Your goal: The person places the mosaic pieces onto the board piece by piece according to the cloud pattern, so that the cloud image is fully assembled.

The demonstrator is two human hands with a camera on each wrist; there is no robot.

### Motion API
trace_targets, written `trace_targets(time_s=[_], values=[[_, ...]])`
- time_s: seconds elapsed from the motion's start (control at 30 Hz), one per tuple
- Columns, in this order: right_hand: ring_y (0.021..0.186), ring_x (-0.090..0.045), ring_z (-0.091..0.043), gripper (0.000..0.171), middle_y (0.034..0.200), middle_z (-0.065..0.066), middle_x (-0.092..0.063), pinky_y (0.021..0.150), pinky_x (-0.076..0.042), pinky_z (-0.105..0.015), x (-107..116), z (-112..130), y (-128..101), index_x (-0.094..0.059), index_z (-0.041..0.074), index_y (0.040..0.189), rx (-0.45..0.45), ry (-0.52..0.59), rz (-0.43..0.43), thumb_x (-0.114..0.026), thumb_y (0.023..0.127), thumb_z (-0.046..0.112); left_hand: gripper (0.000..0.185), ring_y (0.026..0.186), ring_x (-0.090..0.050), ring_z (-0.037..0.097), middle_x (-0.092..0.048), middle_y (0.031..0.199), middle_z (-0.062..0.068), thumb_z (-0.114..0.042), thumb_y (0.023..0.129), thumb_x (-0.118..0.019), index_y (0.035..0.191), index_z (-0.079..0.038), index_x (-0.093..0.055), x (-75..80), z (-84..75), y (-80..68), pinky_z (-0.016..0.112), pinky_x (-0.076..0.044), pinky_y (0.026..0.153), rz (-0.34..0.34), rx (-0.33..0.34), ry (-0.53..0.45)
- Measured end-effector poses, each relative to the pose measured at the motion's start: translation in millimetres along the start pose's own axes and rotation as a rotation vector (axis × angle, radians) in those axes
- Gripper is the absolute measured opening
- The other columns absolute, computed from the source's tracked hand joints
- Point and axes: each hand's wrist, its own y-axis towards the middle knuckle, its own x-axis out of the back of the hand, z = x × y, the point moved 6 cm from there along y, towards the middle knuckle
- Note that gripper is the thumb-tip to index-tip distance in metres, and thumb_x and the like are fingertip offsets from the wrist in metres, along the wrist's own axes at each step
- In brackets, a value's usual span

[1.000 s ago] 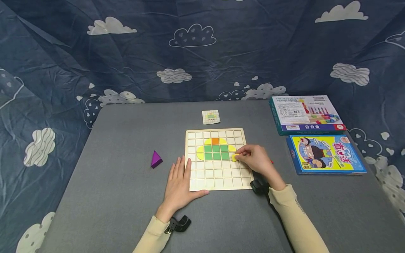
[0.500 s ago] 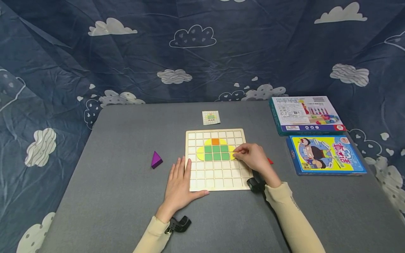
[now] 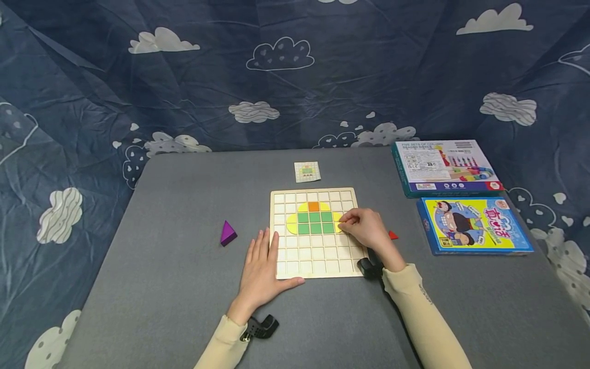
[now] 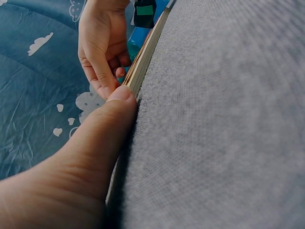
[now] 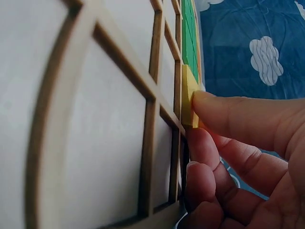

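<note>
Grey felt covers the table [image 3: 184, 287], and on it lies the wooden grid board [image 3: 315, 233], by far the largest piece of the work. Most of its cells are bare; only an upper middle patch is filled, with six green squares [image 3: 315, 222] in two rows, an orange square [image 3: 314, 206] above them, and yellow curved pieces rounding the left side and top. The small pattern card [image 3: 307, 171] just beyond the board shows a similar figure with red marks under it, so I judge the picture roughly half built, the lower part not yet laid.

The left hand [image 3: 261, 271] lies flat on the board's near left corner, fingers straight and close together, the thumb pressed along the board's edge in the left wrist view [image 4: 102, 138].

The right hand [image 3: 366, 230] rests on the right side of the coloured patch, fingers curled, thumb and forefinger pinching a yellow piece [image 5: 189, 95] that stands against the grid bars beside the green ones; whether it is fully seated I cannot tell.

Loose pieces remain off the board: a purple triangle [image 3: 227, 232] well to the left and a red piece [image 3: 393, 235] just right of the right hand.
</note>
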Motion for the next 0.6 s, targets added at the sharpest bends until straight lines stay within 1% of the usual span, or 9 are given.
trace_targets(time_s=[0.33,0.6], values=[[0.064,-0.054,-0.016,0.01,0.07,0.0,-0.062,0.063,-0.04,-0.032,-0.3,3.2,-3.7,-0.07,0.006,0.085,0.014,-0.027,0.002,-0.074,0.082,0.016,0.121,0.142,-0.004,0.032,-0.01,0.155,0.021,-0.08,0.069,-0.056,0.15,-0.001,-0.015,-0.3,0.0,-0.1,0.043,-0.001,0.113,0.006,-0.004,-0.004],[0.063,-0.05,-0.015,0.009,0.073,0.002,-0.062,0.059,-0.038,-0.031,2.3,7.0,-11.4,-0.072,0.009,0.086,0.113,-0.055,0.006,-0.074,0.083,0.017,0.121,0.143,-0.003,0.032,-0.01,0.155,0.021,-0.081,0.069,-0.056,0.151,-0.001,-0.015,-0.6,1.7,-0.5,0.043,-0.001,0.113,0.003,0.0,-0.001]])
